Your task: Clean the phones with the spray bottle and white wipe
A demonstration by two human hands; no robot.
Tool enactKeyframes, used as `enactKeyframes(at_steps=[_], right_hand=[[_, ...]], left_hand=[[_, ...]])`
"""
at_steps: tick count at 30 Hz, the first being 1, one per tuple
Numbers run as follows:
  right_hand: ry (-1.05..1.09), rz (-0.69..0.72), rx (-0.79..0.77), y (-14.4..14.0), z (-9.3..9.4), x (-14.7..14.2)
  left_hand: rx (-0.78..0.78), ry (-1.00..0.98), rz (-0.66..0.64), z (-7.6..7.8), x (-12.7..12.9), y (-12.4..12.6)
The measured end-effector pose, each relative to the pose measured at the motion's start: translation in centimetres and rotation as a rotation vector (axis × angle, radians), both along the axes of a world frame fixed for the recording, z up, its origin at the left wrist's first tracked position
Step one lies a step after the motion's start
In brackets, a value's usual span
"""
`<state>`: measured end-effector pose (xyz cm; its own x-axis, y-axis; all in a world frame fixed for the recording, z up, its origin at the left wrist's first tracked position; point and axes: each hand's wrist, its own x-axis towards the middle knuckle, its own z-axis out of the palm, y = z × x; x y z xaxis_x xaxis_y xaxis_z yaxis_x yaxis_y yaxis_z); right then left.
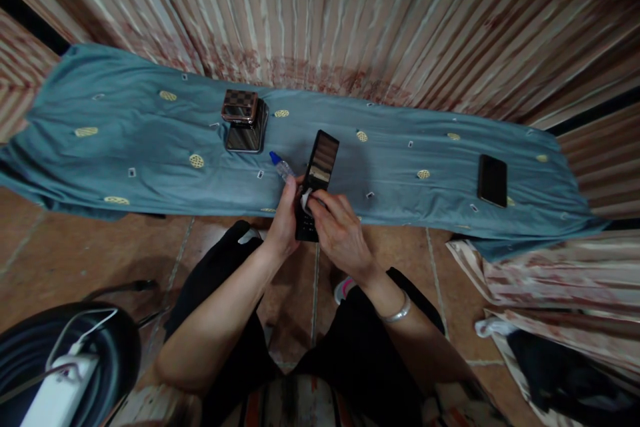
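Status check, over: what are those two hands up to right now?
Left hand grips the phone by its edge. Right hand presses a white wipe on its face. Blue-capped bottle lies just behind on the cloth. Nothing blocking.

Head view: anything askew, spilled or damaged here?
Nothing spilled or visibly damaged. The left hand holds a black phone upright while the right hand presses a white cloth on it. Only oddities: the blue cloth lies wrinkled and skewed, and a checkered case sits tilted atop a dark box.
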<state>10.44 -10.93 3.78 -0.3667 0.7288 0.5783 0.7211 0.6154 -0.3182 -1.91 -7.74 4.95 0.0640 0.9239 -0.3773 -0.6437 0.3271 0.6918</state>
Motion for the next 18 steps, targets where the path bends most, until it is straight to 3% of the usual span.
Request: enactKeyframes(at_steps=[12, 18], right_hand=[[0.019, 0.131, -0.005, -2.0, 0.6, -1.5], [-0.017, 0.134, 0.080, -1.9, 0.5, -1.4]], left_hand=[[-0.061, 0.013, 0.009, 1.2, -1.2, 0.7], [-0.076, -0.018, 0.004, 1.9, -1.2, 0.9]])
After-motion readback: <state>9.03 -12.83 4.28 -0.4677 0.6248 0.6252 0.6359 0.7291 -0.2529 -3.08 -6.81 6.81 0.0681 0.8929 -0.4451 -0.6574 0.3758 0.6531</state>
